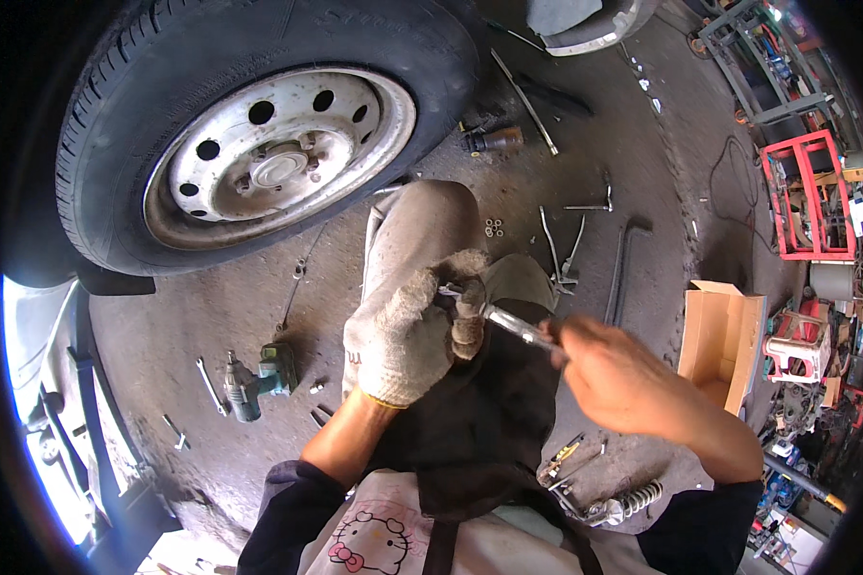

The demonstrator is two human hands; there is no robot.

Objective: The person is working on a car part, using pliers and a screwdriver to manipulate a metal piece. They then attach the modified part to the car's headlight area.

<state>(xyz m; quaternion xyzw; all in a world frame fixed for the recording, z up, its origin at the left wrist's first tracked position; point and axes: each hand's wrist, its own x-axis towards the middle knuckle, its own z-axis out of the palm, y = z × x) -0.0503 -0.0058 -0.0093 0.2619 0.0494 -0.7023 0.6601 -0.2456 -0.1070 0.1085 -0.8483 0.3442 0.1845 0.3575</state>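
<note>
My left hand (403, 340), in a worn whitish knit glove, is closed above my knees, its fingers curled around a small piece that I cannot make out. A bit of metal shows between the glove's thumb and fingers. My bare right hand (618, 374) grips a shiny silver rod-like hand tool (518, 324), whose far end reaches the gloved fingers. The tool's exact kind is hidden by both hands. Beyond my knees, several small ring-shaped nuts (494, 228) lie on the floor, with long-handled pliers (564, 254) to their right.
A car wheel (280, 171) with a black tire stands at the upper left. On the floor lie a cordless impact wrench (243, 391), a bent bar (619, 273) and a coil-spring shock absorber (638, 500). An open cardboard box (719, 340) and a red metal frame (807, 196) are at right.
</note>
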